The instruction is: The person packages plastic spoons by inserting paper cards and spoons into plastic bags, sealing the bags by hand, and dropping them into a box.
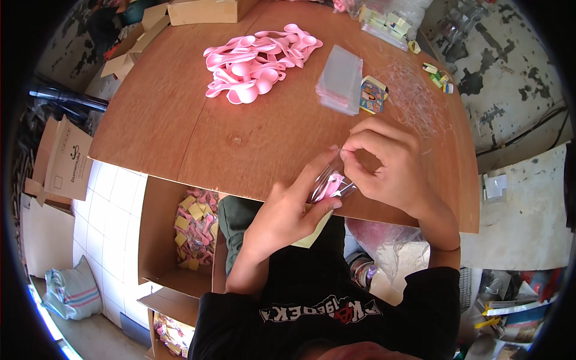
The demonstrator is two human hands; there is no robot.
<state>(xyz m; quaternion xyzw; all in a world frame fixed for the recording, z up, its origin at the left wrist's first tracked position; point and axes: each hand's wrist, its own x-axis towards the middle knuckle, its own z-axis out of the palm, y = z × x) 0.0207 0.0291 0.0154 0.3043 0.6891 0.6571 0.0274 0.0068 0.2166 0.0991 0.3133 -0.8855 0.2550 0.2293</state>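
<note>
My left hand (292, 213) grips a small clear plastic bag (321, 185) with something pink inside, perhaps a measuring spoon. A pale yellow piece (315, 233) shows below that hand; whether it belongs to the bag cannot be made out. My right hand (384, 162) pinches thumb and forefinger together at the bag's upper edge, close to my left fingertip. Beyond my hands lie a stack of clear plastic bags (340, 78) and a small blue and yellow printed box (373, 96). A heap of pink measuring spoons (252, 66) spreads across the far part of the wooden table (198, 138).
Clear plastic strips (417, 96) litter the table's right side, near some tape rolls (435, 75). Below the left front edge, a cardboard box (174, 228) holds packed pink spoons with yellow cards. Another carton (210, 11) stands at the back. A white sack (73, 291) sits lower left.
</note>
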